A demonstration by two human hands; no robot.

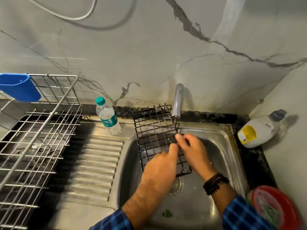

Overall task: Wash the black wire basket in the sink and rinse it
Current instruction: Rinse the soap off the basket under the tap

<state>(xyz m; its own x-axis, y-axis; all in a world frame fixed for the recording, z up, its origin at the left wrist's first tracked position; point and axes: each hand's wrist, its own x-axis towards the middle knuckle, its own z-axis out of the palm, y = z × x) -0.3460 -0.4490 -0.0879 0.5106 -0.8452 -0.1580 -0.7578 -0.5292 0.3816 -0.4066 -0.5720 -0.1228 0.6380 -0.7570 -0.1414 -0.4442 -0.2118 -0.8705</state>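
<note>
My left hand [163,165] lies across the black wire basket [152,130] — I cannot tell whether it grips. My right hand [191,150] pinches the basket's right edge. The basket tilts over the sink [221,146], its far end under the tap [177,100]. No suds or stream show — I judge washing barely begun, rinsing yet to come.

Black wire basket [152,130] held tilted over the steel sink [219,151].
A black-coated grid of square cells with low upturned sides, it slants from the sink's rim at 12 o'clock down toward the drain, covering the basin's 10 o'clock part. The left hand [160,165] holds its near end; the right hand [191,147] pinches its 3 o'clock edge.
</note>
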